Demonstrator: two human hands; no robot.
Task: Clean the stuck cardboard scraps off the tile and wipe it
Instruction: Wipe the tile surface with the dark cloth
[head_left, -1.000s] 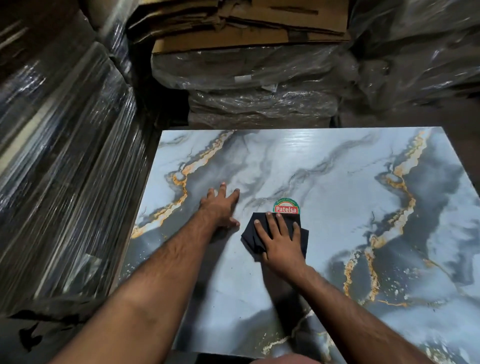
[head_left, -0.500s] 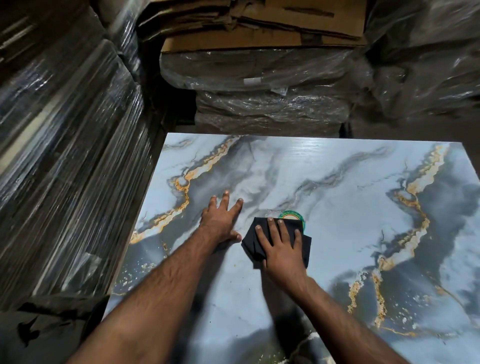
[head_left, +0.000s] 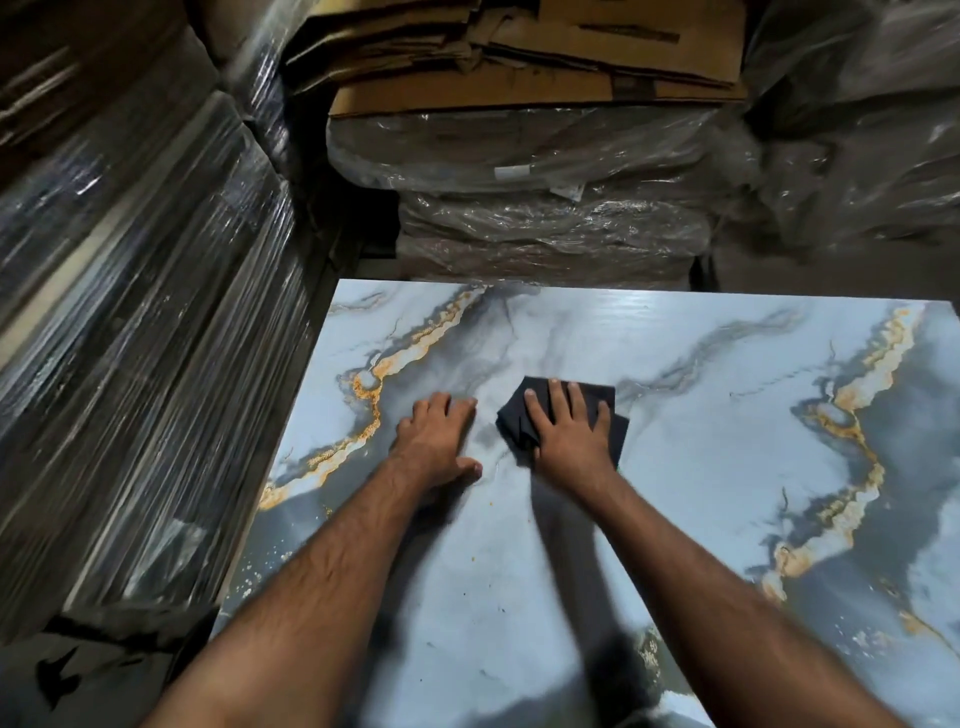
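Black cloth (head_left: 602, 402) under flat, spread right hand (head_left: 569, 434); left hand (head_left: 436, 441) flat, bracing tile (head_left: 701, 441). Keep palm pressure even, overlap strokes.

Glossy marbled tile (head_left: 701, 441) (matt cloth (head_left: 605, 400))

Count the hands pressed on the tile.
2. The left hand lies flat on the bare tile, left of the dark cloth; the right hand presses on that cloth. None seems hidden.

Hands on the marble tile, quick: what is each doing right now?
Left hand: open, flat on the tile, holding nothing.
Right hand: open, fingers spread, pressing the black cloth down.
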